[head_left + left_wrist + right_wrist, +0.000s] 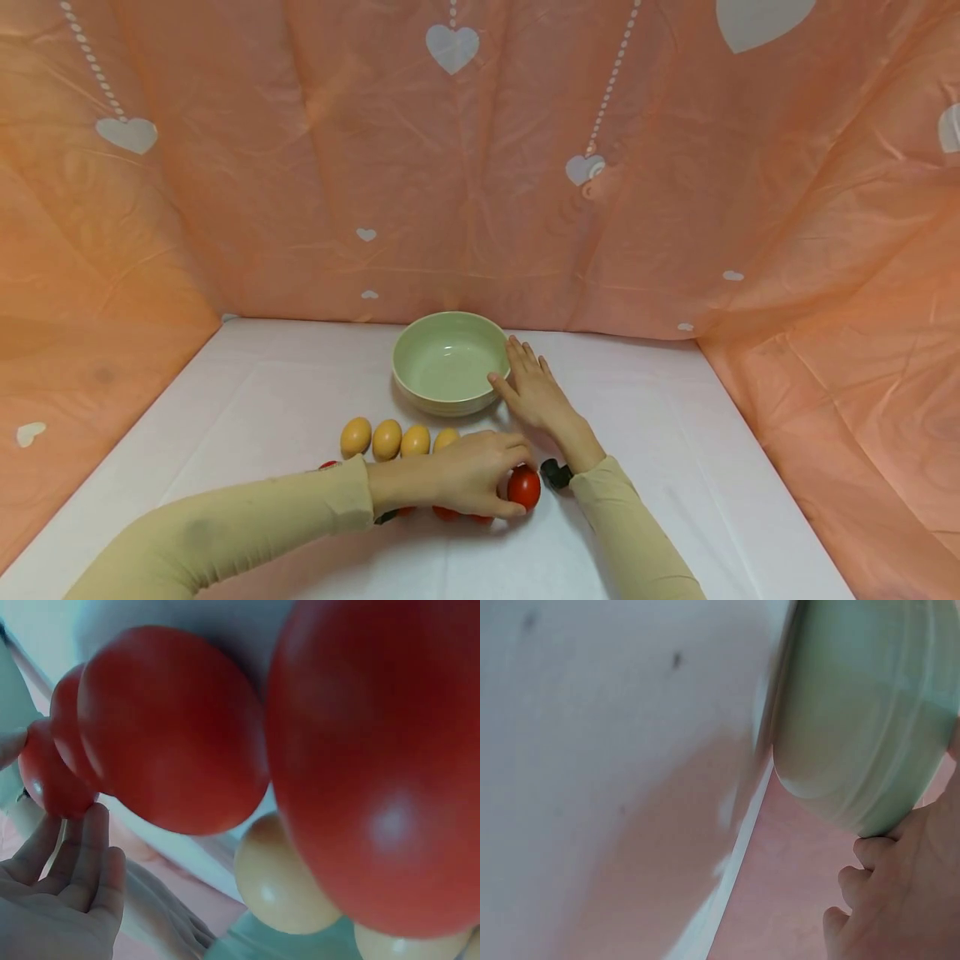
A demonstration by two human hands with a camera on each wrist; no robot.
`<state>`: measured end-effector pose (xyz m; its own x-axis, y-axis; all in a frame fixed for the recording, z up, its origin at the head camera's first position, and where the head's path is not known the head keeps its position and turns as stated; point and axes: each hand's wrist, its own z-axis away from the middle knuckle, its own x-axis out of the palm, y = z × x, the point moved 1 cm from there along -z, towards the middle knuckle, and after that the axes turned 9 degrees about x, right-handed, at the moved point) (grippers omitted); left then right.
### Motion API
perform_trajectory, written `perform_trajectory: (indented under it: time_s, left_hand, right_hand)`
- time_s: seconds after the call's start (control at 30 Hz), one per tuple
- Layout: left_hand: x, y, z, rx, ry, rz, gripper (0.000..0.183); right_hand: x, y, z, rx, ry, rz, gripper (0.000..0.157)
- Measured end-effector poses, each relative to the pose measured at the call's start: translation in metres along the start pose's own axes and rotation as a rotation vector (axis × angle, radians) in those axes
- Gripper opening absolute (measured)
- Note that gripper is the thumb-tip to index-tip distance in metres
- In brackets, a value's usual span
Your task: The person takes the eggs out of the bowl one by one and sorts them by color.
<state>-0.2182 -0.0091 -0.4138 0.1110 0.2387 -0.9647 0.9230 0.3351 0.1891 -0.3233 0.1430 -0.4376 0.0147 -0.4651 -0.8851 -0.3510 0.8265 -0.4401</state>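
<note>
With thumb and fingertips, my left hand (480, 471) grips a smooth red egg (523, 488) at the right end of the front row. Several more red eggs (172, 731) lie along that row, partly hidden under my left forearm in the head view. Behind them stands a row of yellow-brown eggs (386, 439). The pale green bowl (450, 367) sits upright at the back. My right hand (536, 396) holds its right side, thumb over the rim and fingers along the outer wall. In the right wrist view, the fingers (877, 851) touch the bowl's side.
A white cloth (300, 375) covers the table. Orange curtains with white hearts (452, 47) hang behind it and on both sides. A black wrist device (556, 474) sits by my right wrist, and my left forearm crosses over the front row.
</note>
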Motion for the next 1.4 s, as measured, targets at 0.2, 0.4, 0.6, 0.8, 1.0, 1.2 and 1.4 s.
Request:
perform_trajectory:
  time_s: [0.2,0.4,0.6,0.8,1.0,1.2,1.4]
  left_hand:
    - [0.0032,0.0034,-0.0014,-0.027,-0.042,-0.045,0.041]
    - [0.0063,0.0053,-0.0023,-0.04,-0.086,-0.088,0.041]
    - [0.0074,0.0075,-0.0017,-0.029,-0.109,-0.089,0.041]
    - [0.0075,0.0072,-0.0018,-0.037,-0.111,-0.072,0.041]
    - [0.0077,0.006,-0.0017,-0.047,-0.113,-0.065,0.041]
    - [0.0082,0.0055,-0.0013,-0.051,-0.106,-0.07,0.041]
    - [0.0084,0.0047,-0.0004,-0.05,-0.101,-0.075,0.041]
  right_hand:
    - [-0.0003,0.0,0.0006,0.005,-0.005,-0.005,0.075]
    - [-0.0006,-0.0004,0.0013,0.009,-0.01,-0.013,0.075]
    - [-0.0005,-0.0012,0.0017,0.016,-0.019,-0.015,0.076]
    - [-0.0003,-0.0008,0.0014,0.013,-0.01,-0.009,0.076]
    - [0.0,-0.0003,0.0013,0.01,-0.006,-0.01,0.076]
    - [0.0009,0.0003,0.0011,0.013,0.0,-0.01,0.076]
    - [0.0006,0.0,0.0012,0.014,-0.001,-0.009,0.075]
